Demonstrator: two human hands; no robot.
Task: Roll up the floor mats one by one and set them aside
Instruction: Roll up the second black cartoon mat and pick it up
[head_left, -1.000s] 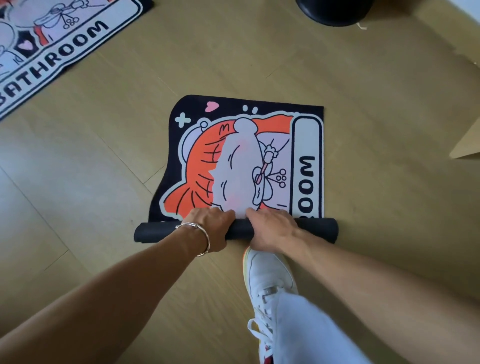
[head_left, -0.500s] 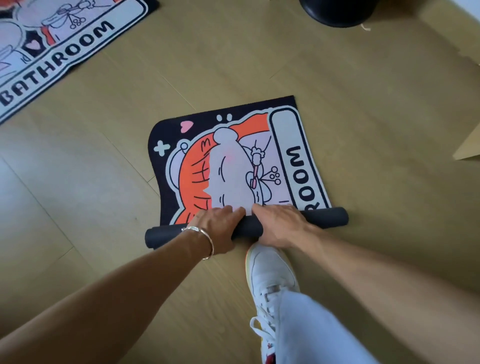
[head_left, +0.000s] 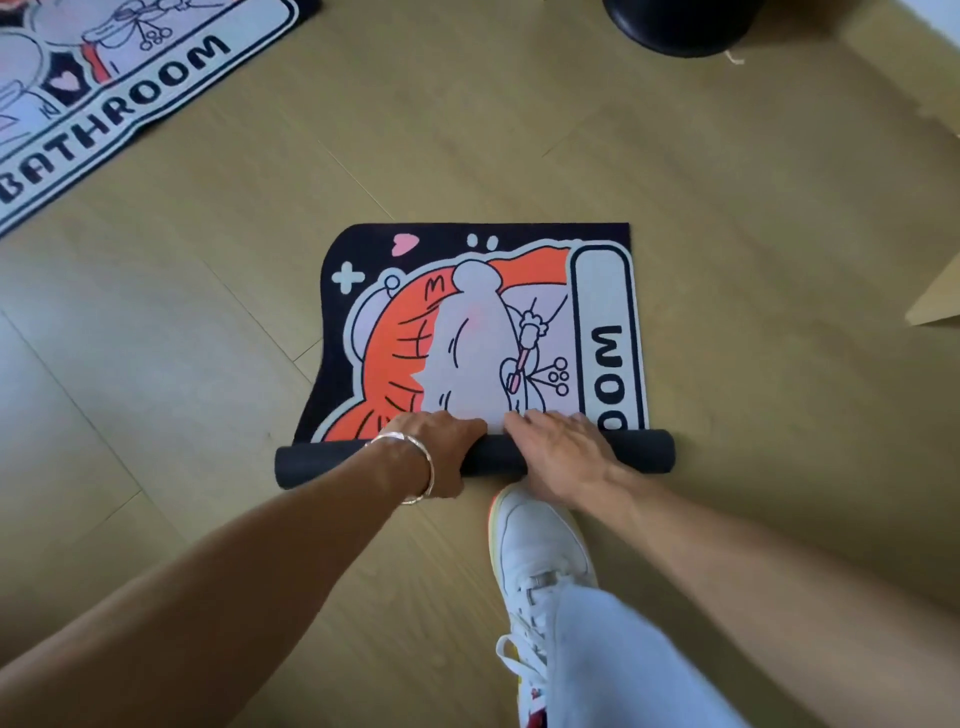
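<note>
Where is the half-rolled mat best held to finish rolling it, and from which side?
Hold the dark roll from the near side, palms over its top, where the left hand and right hand now rest. It lies crosswise at the near end and the flat mat stretches away, so pushing forward winds it. Hands wider apart would likely keep it even.

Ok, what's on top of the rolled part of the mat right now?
Both hands rest on the roll: left hand, right hand, side by side at its middle. Its ends show bare; the print wound inside is hidden.
</note>
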